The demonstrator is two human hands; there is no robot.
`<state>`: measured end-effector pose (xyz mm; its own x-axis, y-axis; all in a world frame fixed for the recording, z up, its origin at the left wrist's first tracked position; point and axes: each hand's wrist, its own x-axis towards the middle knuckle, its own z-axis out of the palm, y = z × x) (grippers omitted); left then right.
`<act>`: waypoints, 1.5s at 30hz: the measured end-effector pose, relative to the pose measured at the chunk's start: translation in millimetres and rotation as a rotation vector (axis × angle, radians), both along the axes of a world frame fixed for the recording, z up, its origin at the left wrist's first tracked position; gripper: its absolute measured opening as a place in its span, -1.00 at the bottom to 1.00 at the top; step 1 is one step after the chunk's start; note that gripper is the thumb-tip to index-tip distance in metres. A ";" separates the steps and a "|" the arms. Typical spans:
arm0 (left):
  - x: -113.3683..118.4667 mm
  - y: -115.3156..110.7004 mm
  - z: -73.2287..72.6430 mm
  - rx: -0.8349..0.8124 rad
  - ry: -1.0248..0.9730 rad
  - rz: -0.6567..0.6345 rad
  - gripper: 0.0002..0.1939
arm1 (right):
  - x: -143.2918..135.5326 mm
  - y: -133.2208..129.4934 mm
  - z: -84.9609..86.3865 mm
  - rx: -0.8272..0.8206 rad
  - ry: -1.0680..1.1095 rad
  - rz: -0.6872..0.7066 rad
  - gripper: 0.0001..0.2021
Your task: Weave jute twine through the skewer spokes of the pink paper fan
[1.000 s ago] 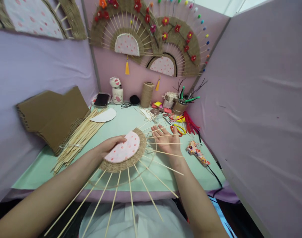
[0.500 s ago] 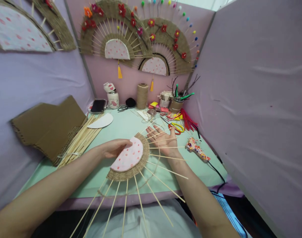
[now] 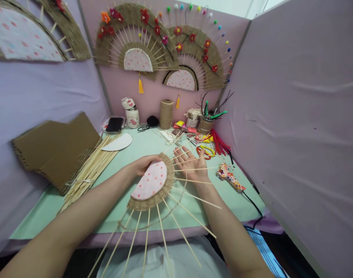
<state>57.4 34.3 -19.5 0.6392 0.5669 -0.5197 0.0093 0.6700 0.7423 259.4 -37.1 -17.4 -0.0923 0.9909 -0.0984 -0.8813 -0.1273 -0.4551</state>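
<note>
A half-round piece [image 3: 150, 181] with a pink, red-dotted centre, a woven twine rim [image 3: 168, 184] and thin sticks fanning outward is held over the table's front part. My left hand [image 3: 146, 164] grips it at the upper end of its straight edge, thumb on the front. Palm up and fingers apart, my right hand [image 3: 191, 164] lies behind the upper right sticks and grips nothing. A loose twine strand [image 3: 178, 204] curves across the lower sticks.
Cardboard [image 3: 58, 146] and a stick bundle [image 3: 91, 170] lie left, a white half disc [image 3: 117, 142] beside them. A twine spool [image 3: 166, 114] stands at the back. Scissors [image 3: 205, 151], red stems [image 3: 219, 143] and a patterned glue gun [image 3: 230, 177] are at the right.
My left hand has slid up and right along the straight edge to the piece's upper end. My right hand has shifted slightly right, still open.
</note>
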 end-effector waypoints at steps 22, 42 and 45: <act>-28.9 -0.7 17.7 0.208 -0.134 0.260 -0.80 | 145.4 -95.5 -10.9 -0.367 -2.451 -0.288 -0.47; -32.0 -11.7 30.0 0.341 -0.231 0.353 -0.79 | 136.1 -90.0 -11.9 -0.187 -1.744 -0.549 -0.56; -30.3 -13.2 32.2 0.374 -0.248 0.327 -0.79 | 107.0 -84.1 13.7 -0.083 -1.089 -0.532 -0.65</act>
